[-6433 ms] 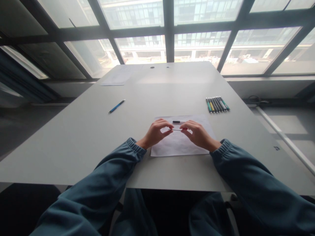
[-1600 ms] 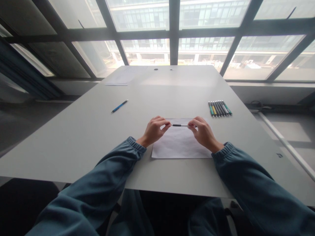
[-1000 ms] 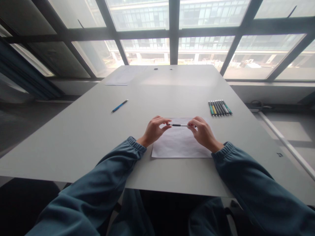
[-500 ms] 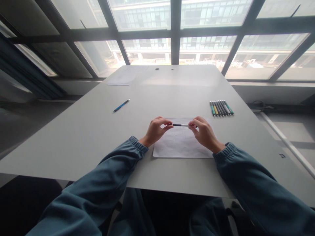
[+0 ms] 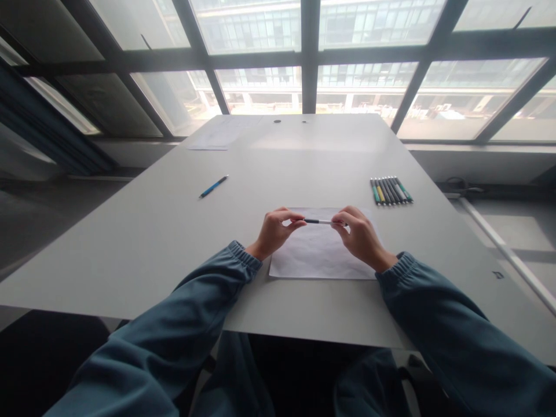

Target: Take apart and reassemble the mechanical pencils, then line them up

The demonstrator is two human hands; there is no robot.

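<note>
A pen (image 5: 319,221) with a black section and a silver-white section lies level between my two hands. My left hand (image 5: 280,227) pinches its black end between thumb and fingers. At the lighter end, my right hand (image 5: 356,231) has its thumb and fingertips closed on it. Both tips of the pen are mostly hidden by the fingers. Beneath the hands is a sheet of white paper (image 5: 321,255), flat on the table, its right side partly covered by my right hand.
Several pens (image 5: 391,191) with green, yellow, black and grey parts lie in a row at the right. A blue pen (image 5: 214,187) rests alone at the left. Farther back on the white table (image 5: 143,243) is another paper sheet (image 5: 212,136). Windows (image 5: 264,90) stand beyond the table.
My right hand's fingertips have shifted very slightly left along the pen. Otherwise the scene looks the same.
</note>
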